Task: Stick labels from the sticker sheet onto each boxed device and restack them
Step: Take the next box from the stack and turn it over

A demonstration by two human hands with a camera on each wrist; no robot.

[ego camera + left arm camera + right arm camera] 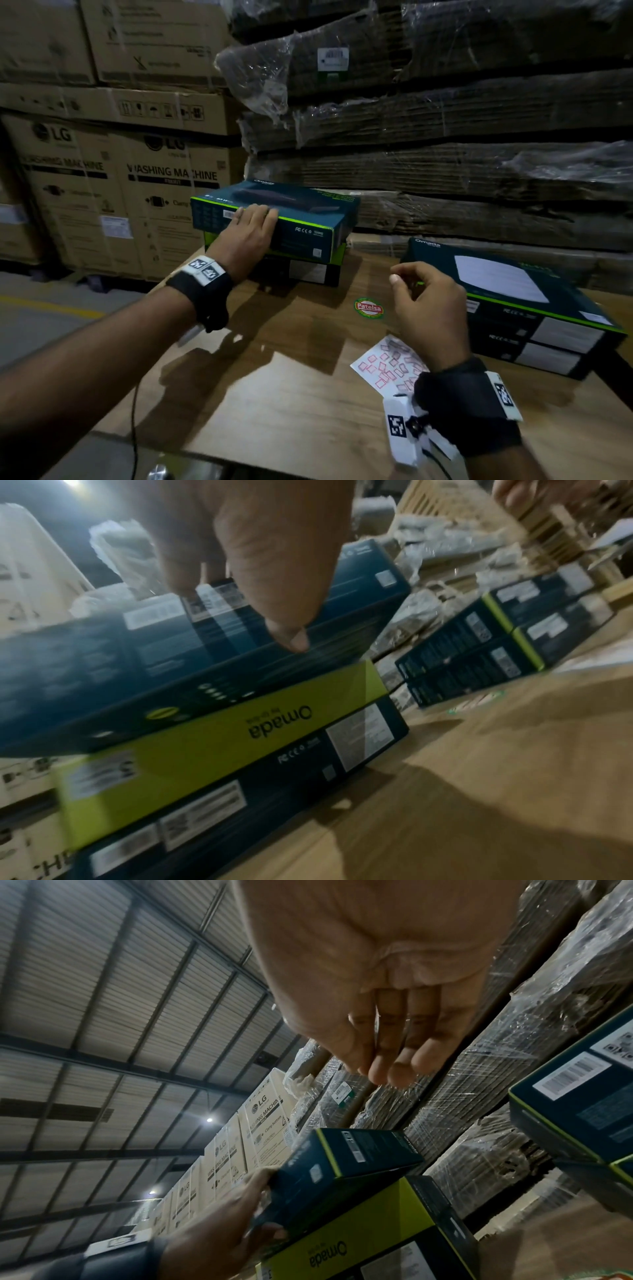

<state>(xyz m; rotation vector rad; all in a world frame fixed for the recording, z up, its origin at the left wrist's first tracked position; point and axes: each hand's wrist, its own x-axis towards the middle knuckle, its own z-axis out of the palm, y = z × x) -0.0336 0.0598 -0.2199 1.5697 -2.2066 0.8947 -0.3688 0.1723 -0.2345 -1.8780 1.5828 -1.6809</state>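
My left hand (251, 226) grips the near left corner of the top dark teal boxed device (298, 209), fingers over its top, thumb on its front face. That box sits tilted on a lime-green box (205, 737), which lies on a dark box (308, 274). The left wrist view shows my thumb (291, 638) on the top box (103, 669). My right hand (424, 305) hovers above the table with loosely curled fingers; no sticker shows in it. Beneath it lies the white sticker sheet (383, 366) with red-outlined labels. Two more boxes are stacked at right (513, 301).
A round "Patelsa" sticker (369, 307) is on the wooden table (274, 394). LG washing machine cartons (120, 192) stand at the left. Plastic-wrapped flat cardboard stacks (445, 154) rise right behind the table. The floor (51, 318) drops away at the table's left.
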